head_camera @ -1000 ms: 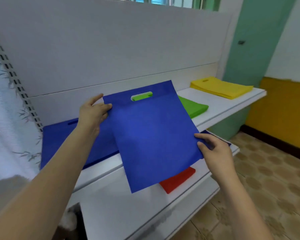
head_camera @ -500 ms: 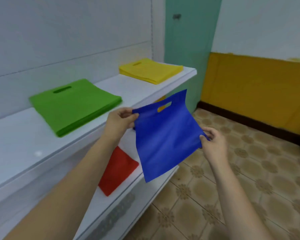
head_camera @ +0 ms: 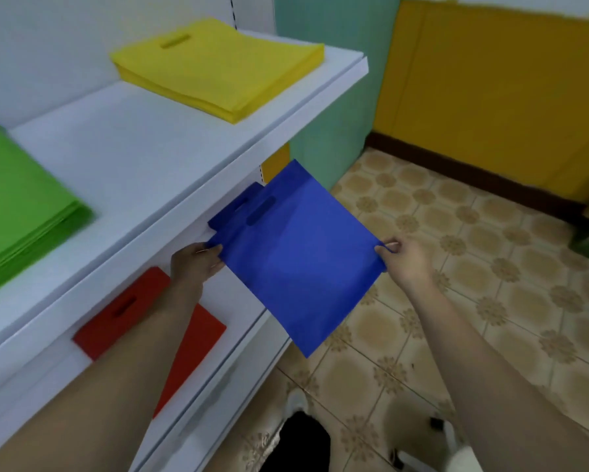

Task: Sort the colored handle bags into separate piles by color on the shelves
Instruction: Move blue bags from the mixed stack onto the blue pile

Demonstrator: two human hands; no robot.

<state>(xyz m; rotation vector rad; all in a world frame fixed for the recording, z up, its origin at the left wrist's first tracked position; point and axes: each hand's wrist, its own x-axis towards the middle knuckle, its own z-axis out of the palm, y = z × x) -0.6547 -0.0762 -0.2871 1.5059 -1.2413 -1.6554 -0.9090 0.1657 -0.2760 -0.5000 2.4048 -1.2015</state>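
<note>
holding: blue bag, left hand and right hand each pinching a side edge
where: just off lower shelf front, over another blue bag
done: yellow, green piles above lower shelf; red on it
left: lay this bag down

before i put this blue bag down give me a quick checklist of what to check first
1. Left hand grips the blue bag: ok.
2. Right hand pinches the opposite edge: ok.
3. Blue pile on the lower shelf, under the held bag: ok.
4. Bag's handle slot lined up with the pile's: cannot tell.
5. Red bags apart from the blue pile: ok.
6. Yellow bags and green bags separate: ok.
</note>
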